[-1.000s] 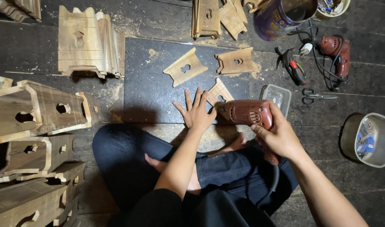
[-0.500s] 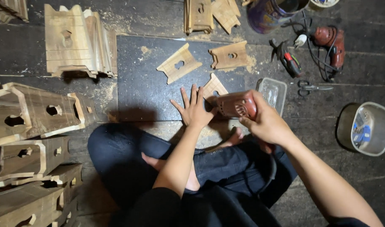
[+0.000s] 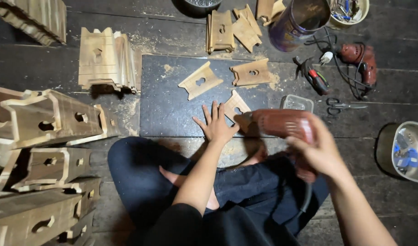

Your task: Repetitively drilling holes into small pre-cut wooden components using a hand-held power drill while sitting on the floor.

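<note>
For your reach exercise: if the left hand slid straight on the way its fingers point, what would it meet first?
The left hand points up the dark mat; the first thing in that line is probably the wooden piece with a hole.

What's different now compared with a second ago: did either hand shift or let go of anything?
Little changed. The right hand still grips the red power drill, its nose still at the small wooden piece; hand and drill now look motion-blurred. The left hand stays spread flat, pinning that piece to the dark board. Nothing was released. The other wooden pieces lie as before.

Red drill (image 3: 282,124) against wooden piece (image 3: 235,107)
</note>
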